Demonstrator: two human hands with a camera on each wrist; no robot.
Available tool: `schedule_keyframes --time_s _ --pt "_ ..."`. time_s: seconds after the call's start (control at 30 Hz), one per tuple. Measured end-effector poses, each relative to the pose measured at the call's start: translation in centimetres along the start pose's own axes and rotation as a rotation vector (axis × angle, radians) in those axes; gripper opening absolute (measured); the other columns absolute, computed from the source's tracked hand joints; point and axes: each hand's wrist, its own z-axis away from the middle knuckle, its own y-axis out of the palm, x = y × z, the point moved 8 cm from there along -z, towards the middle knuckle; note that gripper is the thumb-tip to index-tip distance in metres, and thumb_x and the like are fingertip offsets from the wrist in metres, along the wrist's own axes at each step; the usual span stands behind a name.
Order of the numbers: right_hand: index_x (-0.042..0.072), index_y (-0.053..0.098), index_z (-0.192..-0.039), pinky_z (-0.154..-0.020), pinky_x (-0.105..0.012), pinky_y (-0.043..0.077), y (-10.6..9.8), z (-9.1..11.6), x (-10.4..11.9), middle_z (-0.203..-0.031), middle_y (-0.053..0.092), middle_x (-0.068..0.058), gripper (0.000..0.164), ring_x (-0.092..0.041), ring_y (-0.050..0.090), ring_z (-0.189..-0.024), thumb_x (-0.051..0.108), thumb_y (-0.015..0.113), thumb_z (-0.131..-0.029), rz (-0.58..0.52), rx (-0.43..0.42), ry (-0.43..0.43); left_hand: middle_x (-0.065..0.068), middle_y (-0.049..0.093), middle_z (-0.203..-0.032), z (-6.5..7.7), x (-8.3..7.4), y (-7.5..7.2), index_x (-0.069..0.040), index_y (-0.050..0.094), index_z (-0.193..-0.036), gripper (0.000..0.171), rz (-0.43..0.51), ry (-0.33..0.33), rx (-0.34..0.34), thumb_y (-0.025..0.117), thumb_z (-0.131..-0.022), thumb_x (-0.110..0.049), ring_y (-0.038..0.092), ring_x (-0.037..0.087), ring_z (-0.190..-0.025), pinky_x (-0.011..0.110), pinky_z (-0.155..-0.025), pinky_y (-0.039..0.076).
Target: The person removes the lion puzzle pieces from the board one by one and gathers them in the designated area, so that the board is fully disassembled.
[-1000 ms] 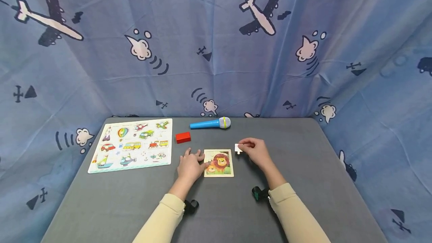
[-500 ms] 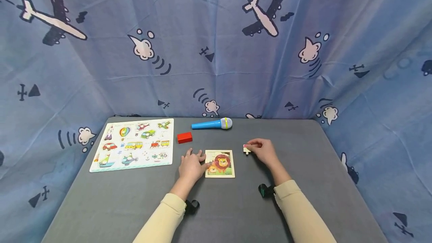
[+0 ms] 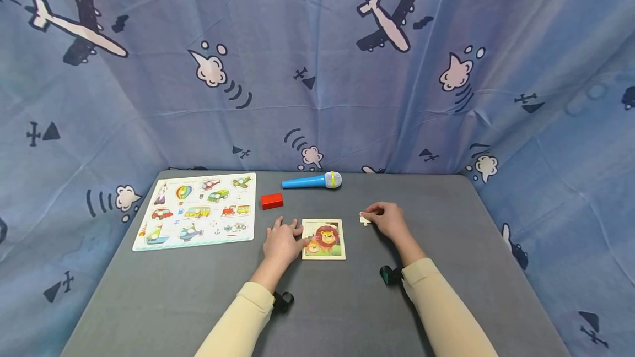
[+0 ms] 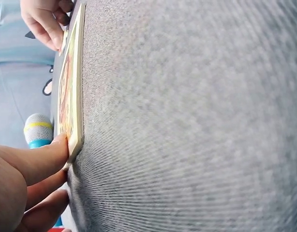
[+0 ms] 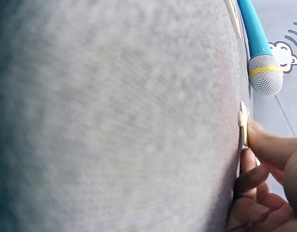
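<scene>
A small square lion puzzle (image 3: 324, 239) with a pale wooden rim lies flat in the middle of the table. My left hand (image 3: 280, 242) is at its left side, fingers spread, and the thumb (image 4: 54, 152) presses on the rim. Right of the puzzle, my right hand (image 3: 389, 220) pinches a small puzzle piece (image 3: 365, 218) between thumb and fingers. That piece (image 5: 243, 123) is seen edge-on in the right wrist view, close over the grey cloth. Its face is pale with a pink spot at the top, and a tab points toward me.
A large vehicle puzzle board (image 3: 195, 211) lies at the left. Behind the left hand is a red block (image 3: 272, 201), and farther back a blue toy microphone (image 3: 312, 180) lies on its side. The grey table (image 3: 327, 313) ends at a blue patterned curtain (image 3: 258, 65).
My right hand has shifted right with the puzzle piece, away from the lion puzzle, then nearly stopped. The left hand stays at the puzzle's left edge.
</scene>
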Motion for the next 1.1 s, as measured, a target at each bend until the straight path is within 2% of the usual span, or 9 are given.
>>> schedule_keyframes --time_s 0.2,0.4,0.77,1.1 --pt "0.007 0.076 -0.1 -0.076 -0.037 0.05 0.0 -0.1 0.0 -0.093 0.072 -0.009 0.02 -0.023 0.063 -0.084 0.024 0.078 -0.09 -0.002 0.004 0.003 -0.001 0.057 -0.148 0.0 0.1 0.0 -0.018 0.07 -0.13 0.051 0.003 -0.004 -0.002 0.081 -0.085 -0.038 0.031 0.028 -0.151 0.061 -0.12 0.026" --pt "0.005 0.076 -0.103 -0.082 -0.042 0.051 -0.5 0.1 0.5 -0.098 0.074 -0.012 0.022 -0.026 0.066 -0.09 0.022 0.078 -0.089 -0.02 -0.016 -0.029 -0.001 0.057 -0.147 -0.1 0.3 0.2 -0.018 0.07 -0.13 0.05 0.006 -0.002 -0.003 0.081 -0.085 -0.038 0.032 0.029 -0.151 0.064 -0.117 0.03" --pt "0.002 0.072 -0.116 -0.067 -0.028 0.05 -1.3 1.6 3.9 -0.101 0.075 -0.013 0.03 -0.021 0.064 -0.081 0.017 0.077 -0.091 -0.086 -0.058 -0.107 0.0 0.055 -0.149 0.0 0.4 0.5 -0.019 0.069 -0.131 0.051 0.021 -0.002 0.008 0.08 -0.085 -0.039 0.03 0.029 -0.152 0.066 -0.116 0.03" --pt "0.001 0.073 -0.113 -0.052 -0.024 0.048 -0.3 2.6 6.1 -0.097 0.075 -0.012 0.027 -0.013 0.058 -0.065 0.015 0.078 -0.09 -0.155 -0.078 -0.152 -0.001 0.055 -0.149 -0.1 0.4 0.3 -0.02 0.069 -0.132 0.052 0.015 -0.015 0.004 0.08 -0.085 -0.04 0.031 0.029 -0.152 0.068 -0.112 0.034"
